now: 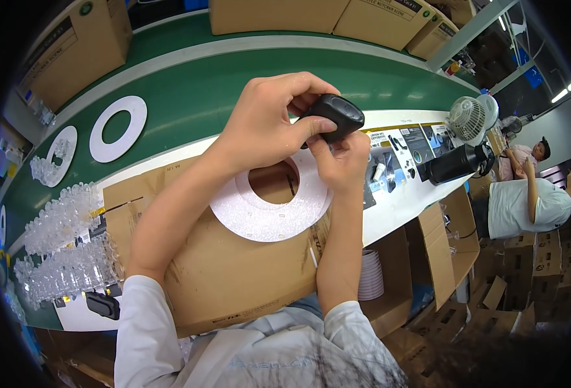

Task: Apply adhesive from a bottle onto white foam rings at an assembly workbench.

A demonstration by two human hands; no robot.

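Above the table my left hand (pixel 272 119) grips a small black rounded plastic case (pixel 342 115), fingers behind it and thumb along its near side. My right hand (pixel 345 160) pinches at its lower edge from below. What lies between the right fingertips is hidden. Under my hands a white glittery ring (pixel 266 223) with a round hole rests on a flat brown cardboard sheet (pixel 233 278). My forearms pass over the ring on both sides, the right one close by its edge.
Clear plastic pieces (pixel 65 223) are heaped at the left, beside another black case (pixel 103 305). More white rings (pixel 118 129) lie on the green belt (pixel 188 97). A black cylinder (pixel 457 163) and a fan (pixel 468 119) stand right. Cartons (pixel 272 16) line the far side; two people are farther right.
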